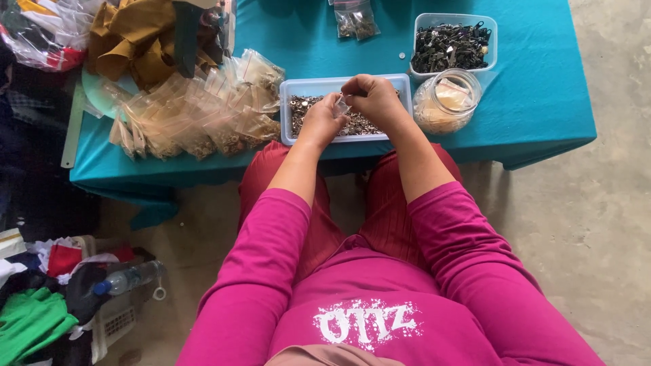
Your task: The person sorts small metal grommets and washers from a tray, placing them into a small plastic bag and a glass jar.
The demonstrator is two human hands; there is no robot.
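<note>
Sitting at a low counter [542,102] draped in teal cloth, a person in a magenta long-sleeved top holds both hands over a shallow rectangular clear plastic tray [288,108] filled with small dull-metal pieces. The left hand [320,122] and the right hand [371,100] meet above the tray's middle, and between them sits one small clear plastic bag [343,106], glossy and crinkled. The left fingers are pressed together, pinching the bag's lower edge; the right fingers curl down and pinch it from above. What is inside the bag is too small to tell.

Two more containers stand to the right of the tray: one round clear plastic jar [446,102] with pale, grainy contents, just beside the tray, and behind it one squarish clear plastic tub [453,46] heaped with dark metal zipper pulls. To the left lies a loose heap of many small filled clear bags [196,112], too many and too overlapped to count, their film shiny and creased. Behind the heap, mustard-brown folded fabric [135,41] rests at the counter's far edge. One further small bag of dark pieces [355,20] lies near the far edge, well apart from the hands.
</note>
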